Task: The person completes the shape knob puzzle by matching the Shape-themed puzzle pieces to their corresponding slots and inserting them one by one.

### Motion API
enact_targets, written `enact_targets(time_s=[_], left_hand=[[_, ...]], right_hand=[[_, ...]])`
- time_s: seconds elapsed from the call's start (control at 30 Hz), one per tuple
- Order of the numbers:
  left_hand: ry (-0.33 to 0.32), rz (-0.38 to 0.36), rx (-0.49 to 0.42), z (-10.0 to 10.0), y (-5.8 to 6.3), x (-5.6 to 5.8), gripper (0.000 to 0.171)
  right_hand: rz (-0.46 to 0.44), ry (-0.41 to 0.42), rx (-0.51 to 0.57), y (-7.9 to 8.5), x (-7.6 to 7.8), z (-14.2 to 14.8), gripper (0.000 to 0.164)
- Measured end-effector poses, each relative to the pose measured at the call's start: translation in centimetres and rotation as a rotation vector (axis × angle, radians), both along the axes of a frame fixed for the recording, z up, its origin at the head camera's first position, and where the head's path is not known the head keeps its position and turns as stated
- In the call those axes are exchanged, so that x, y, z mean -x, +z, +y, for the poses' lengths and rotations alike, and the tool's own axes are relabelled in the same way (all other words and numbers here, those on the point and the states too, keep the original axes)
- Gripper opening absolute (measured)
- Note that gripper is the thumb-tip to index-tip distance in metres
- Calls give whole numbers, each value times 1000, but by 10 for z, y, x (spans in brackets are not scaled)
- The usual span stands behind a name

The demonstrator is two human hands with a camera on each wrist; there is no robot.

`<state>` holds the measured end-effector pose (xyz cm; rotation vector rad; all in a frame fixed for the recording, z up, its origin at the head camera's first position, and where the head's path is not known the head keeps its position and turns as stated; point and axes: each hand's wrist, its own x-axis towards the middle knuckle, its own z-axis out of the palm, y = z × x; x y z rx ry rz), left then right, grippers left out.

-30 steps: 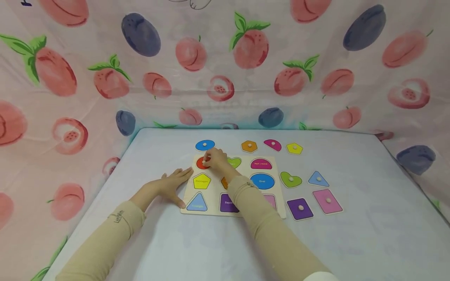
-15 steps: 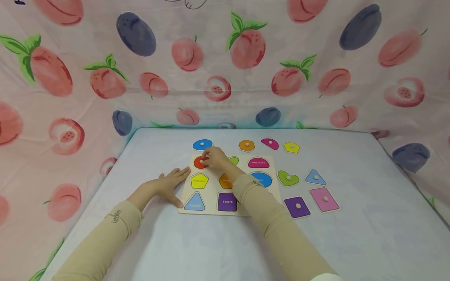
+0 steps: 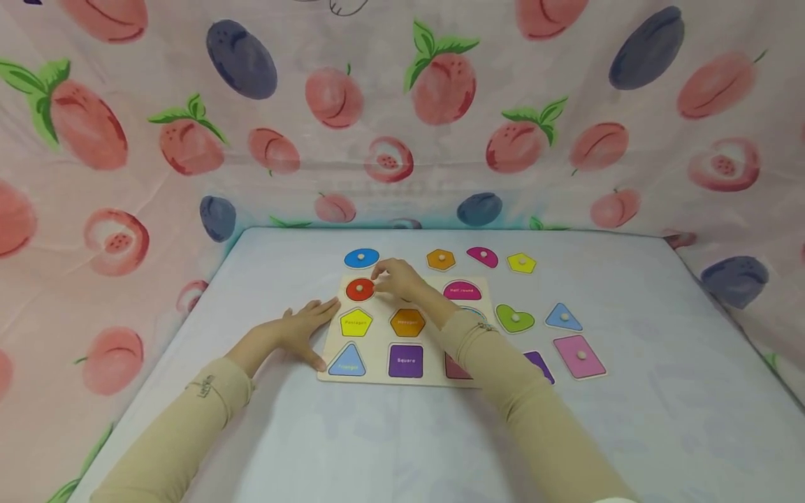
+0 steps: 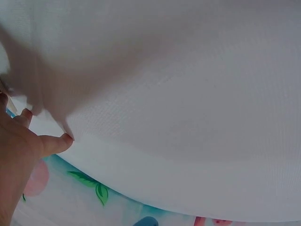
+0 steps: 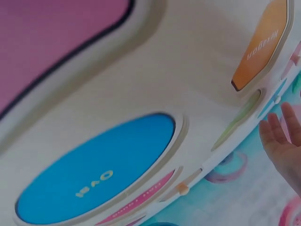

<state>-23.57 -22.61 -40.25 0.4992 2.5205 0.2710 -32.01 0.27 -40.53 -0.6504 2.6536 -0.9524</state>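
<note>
A wooden shape-puzzle board (image 3: 380,349) lies on the table, with a red circle piece (image 3: 360,288) and its knob in the top-left recess. My right hand (image 3: 401,281) hovers over the top row just right of the red piece, holding nothing. In the right wrist view that hand (image 5: 286,150) appears at the right edge, fingers extended. My left hand (image 3: 305,334) is spread at the board's left edge, fingertips and thumb touching it. The left wrist view shows part of the left hand (image 4: 23,146). My right hand and sleeve cover the heart recess and part of the oval recess (image 5: 101,172).
Behind the board lie a blue oval piece (image 3: 361,258), an orange hexagon (image 3: 441,260), a magenta half-round (image 3: 483,256) and a yellow pentagon (image 3: 522,263). At right are a green heart (image 3: 514,319), blue triangle (image 3: 564,317), pink rectangle (image 3: 580,357) and half-hidden purple square (image 3: 541,367).
My right hand has let go of the red circle's knob and shifted slightly right, so the whole red piece shows. The left hand stays at the board's edge.
</note>
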Motion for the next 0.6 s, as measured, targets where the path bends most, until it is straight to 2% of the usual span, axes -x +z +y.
enact_targets(time_s=[0.4, 0.6], left_hand=[[-17, 2, -22, 0, -2, 3, 122], [-19, 9, -23, -1, -4, 0, 121]], right_hand=[[62, 47, -50, 23, -7, 21, 18], [49, 44, -11, 29, -12, 30, 20]])
